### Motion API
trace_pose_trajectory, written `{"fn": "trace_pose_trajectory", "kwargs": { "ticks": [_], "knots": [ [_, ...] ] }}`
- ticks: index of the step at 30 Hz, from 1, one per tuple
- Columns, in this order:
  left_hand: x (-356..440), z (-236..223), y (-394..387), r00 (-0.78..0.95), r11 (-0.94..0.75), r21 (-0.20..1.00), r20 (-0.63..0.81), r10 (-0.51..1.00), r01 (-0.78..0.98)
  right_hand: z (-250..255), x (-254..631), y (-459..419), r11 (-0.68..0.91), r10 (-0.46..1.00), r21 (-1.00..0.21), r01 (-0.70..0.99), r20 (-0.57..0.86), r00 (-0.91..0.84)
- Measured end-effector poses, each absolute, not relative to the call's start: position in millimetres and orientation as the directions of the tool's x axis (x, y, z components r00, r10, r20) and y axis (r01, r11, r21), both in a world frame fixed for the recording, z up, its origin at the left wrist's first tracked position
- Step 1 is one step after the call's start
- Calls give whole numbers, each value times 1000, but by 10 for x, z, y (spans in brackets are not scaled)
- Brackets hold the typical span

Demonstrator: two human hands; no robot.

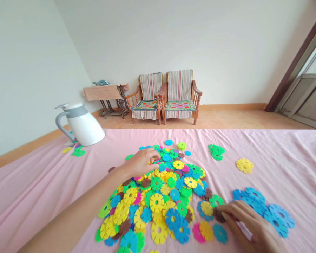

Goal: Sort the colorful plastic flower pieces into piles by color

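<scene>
The person's right hand [255, 225] pinched a brown disc [219, 215] near a green disc [216, 200], at the right side of the heap [156, 203]. A sideways brush could have mixed the heap's edge with the separate blue discs [252, 202]. Farther off, the left hand [142, 162] bent over the heap; its low wrist might have dragged pieces. Its grip could not be told. Fingers partly covered the brown disc, overlaps hid lower pieces, and shapes behind the jug's handle [60, 124] were unclear.
</scene>
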State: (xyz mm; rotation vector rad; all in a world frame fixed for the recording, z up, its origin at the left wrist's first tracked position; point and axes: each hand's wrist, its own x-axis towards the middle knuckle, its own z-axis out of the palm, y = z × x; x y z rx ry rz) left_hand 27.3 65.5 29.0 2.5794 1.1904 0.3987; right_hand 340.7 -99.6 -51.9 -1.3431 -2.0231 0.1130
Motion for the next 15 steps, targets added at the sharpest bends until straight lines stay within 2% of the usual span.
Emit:
{"fn": "trace_pose_trajectory", "kwargs": {
  "ticks": [3,5,8,11,15],
  "knots": [
    [128,311,355,635,-635,323,121,763,701,-462,3242,-1094,513,781,-373,773,576,-240],
    [49,311,233,626,-631,317,130,769,708,-374,3034,-1157,587,746,-339,735,579,-329],
    [-38,308,145,559,-569,369,145,817,735,-241,2589,-1203,676,726,-324,661,448,-523],
    [-101,297,128,469,-486,487,166,867,726,-200,2071,-1176,788,614,-300,538,324,-720],
    [-186,258,159,396,-425,550,179,901,719,-218,1471,-1089,919,389,-203,338,338,-857]
  ]
}}
